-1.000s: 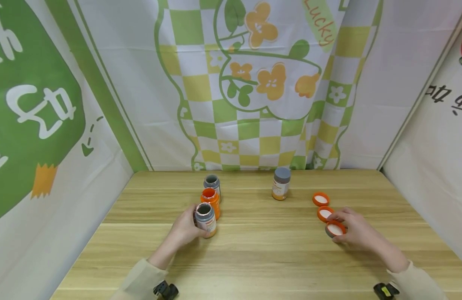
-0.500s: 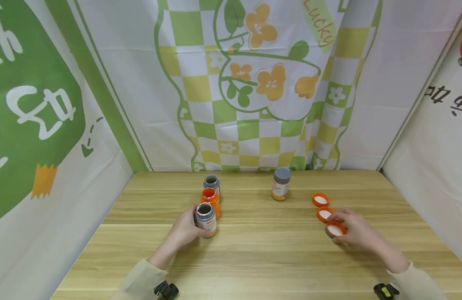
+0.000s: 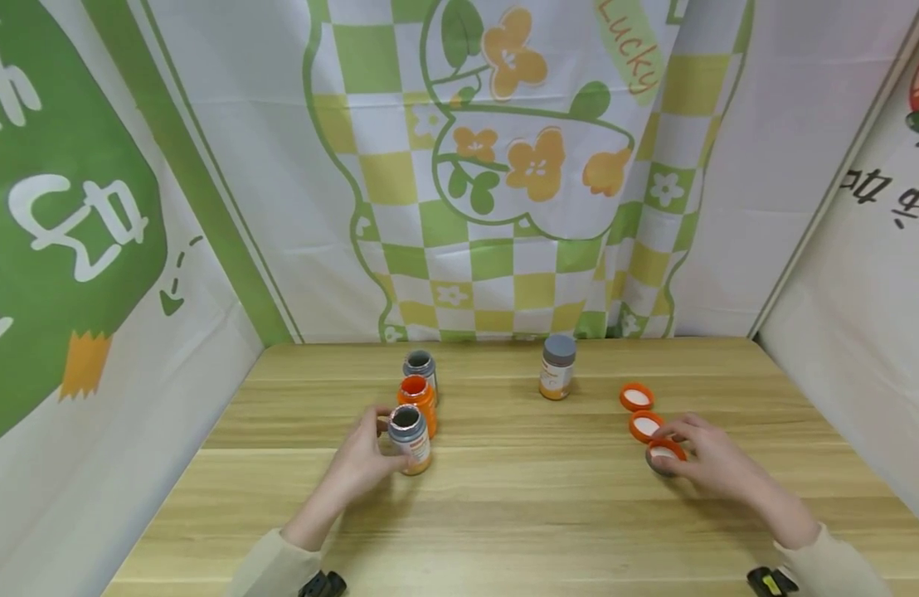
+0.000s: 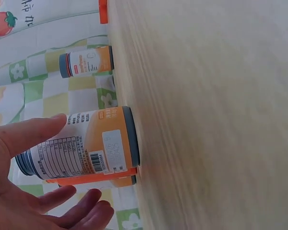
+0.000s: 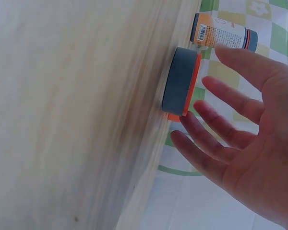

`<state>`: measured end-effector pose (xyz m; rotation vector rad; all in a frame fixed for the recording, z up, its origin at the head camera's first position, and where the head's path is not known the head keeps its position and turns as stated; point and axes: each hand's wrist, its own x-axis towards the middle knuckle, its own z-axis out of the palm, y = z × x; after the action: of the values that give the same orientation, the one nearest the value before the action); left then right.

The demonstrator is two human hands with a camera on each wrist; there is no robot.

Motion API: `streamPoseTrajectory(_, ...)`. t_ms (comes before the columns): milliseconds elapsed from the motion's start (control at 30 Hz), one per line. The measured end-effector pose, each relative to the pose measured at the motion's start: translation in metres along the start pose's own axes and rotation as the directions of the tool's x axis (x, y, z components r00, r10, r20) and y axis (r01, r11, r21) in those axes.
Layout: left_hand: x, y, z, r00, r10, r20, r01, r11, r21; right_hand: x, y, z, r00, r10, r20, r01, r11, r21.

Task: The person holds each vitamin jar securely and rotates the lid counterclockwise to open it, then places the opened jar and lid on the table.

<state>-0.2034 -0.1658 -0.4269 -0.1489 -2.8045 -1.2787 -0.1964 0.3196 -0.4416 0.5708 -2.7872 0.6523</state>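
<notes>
In the head view, an uncapped grey-necked bottle with a white and orange label stands upright on the table. My left hand is around its left side, thumb and fingers spread; in the left wrist view the thumb overlaps the label and the fingers are loose. Behind it stand an uncapped orange bottle and another uncapped grey bottle. On the right, my right hand is spread beside a grey lid lying upside down, with an orange inner rim. Two orange lids lie in line behind it.
A capped bottle with a grey lid stands near the back of the wooden table. A printed cloth backdrop hangs behind the table, with cloth walls on both sides.
My left hand has loosened from the front grey bottle and drawn slightly back. The right-hand fingers have loosened from the grey lid. Bottles and lids stay in place.
</notes>
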Motion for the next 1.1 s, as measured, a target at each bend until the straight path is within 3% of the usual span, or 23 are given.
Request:
streamPoseTrajectory(367,-0.007,0.013,-0.001,0.994,0.038,-0.101,-0.038,0.999,0.009,0.000,-0.009,0.000,0.999,0.007,-0.032,-0.007,1.000,-0.001)
streamPoseTrajectory(533,-0.009,0.018,0.002,0.974,0.126,-0.189,-0.122,0.992,0.037,0.003,-0.014,0.000,0.999,-0.016,-0.038,0.016,1.000,0.001)
streamPoseTrajectory(633,-0.010,0.021,0.004,0.947,0.210,-0.242,-0.205,0.978,0.046,0.005,-0.018,0.001,0.997,-0.053,-0.064,0.053,0.999,-0.003)
streamPoseTrajectory(700,-0.009,0.024,0.007,0.916,0.285,-0.283,-0.279,0.958,0.061,0.007,-0.020,0.004,0.993,-0.087,-0.084,0.087,0.996,0.003)
streamPoseTrajectory(767,-0.008,0.029,0.010,0.875,0.368,-0.315,-0.365,0.928,0.069,0.010,-0.023,0.007,0.991,-0.099,-0.088,0.101,0.995,0.018)
streamPoseTrajectory(867,-0.006,0.035,0.016,0.792,0.491,-0.364,-0.489,0.866,0.105,0.014,-0.029,0.010,0.994,-0.090,-0.063,0.093,0.994,0.049)
streamPoseTrajectory(933,-0.005,0.041,0.021,0.755,0.540,-0.372,-0.541,0.833,0.113,0.016,-0.034,0.012,0.996,-0.077,-0.044,0.080,0.995,0.059)
streamPoseTrajectory(967,-0.005,0.043,0.024,0.743,0.556,-0.371,-0.556,0.823,0.120,0.018,-0.036,0.013,0.997,-0.075,-0.037,0.077,0.995,0.058)
streamPoseTrajectory(1033,-0.004,0.048,0.030,0.740,0.571,-0.356,-0.567,0.814,0.125,0.021,-0.040,0.016,0.996,-0.083,-0.039,0.085,0.995,0.049)
streamPoseTrajectory(1100,-0.005,0.054,0.036,0.756,0.570,-0.322,-0.567,0.816,0.113,0.024,-0.044,0.020,0.994,-0.096,-0.045,0.098,0.994,0.037)
